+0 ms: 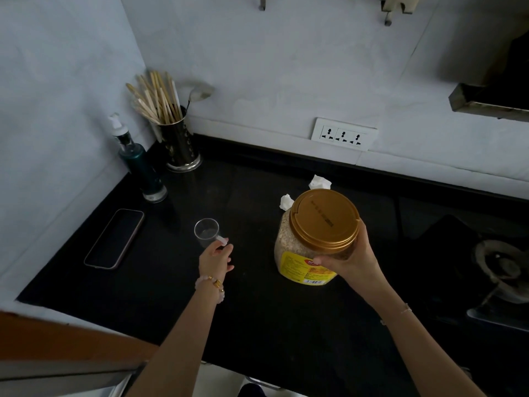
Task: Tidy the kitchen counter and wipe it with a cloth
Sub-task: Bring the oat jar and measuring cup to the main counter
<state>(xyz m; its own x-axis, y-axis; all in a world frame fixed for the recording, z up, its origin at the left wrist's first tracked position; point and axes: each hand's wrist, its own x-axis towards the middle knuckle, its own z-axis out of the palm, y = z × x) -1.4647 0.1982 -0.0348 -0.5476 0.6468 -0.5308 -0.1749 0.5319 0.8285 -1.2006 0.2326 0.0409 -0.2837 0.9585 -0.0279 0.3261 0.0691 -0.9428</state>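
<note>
Head view is showing the left hand [216,257] pinching the small tab handle of a clear cup [206,232], fingers [226,249] closing narrowly on it. The cup is looking light, thin and easy to tip. The right hand [347,255] is wrapping wide round the shoulder of a jar [303,250] just under its gold lid [325,217]. The jar is looking nearly full of pale grain, so probably heavy, with smooth plastic walls. A grip below the lid's ridge, or a hand under the base, is likely holding better than the lid alone. Whether the jar is resting on the black table [257,325] or hanging just above it is hard to tell.

Further back, a phone [114,239] is lying flat at the left, and two tissue wads [319,182] are sitting behind the jar. No cloth is showing. A burner [498,265] is getting lost in shadow at the right edge.
</note>
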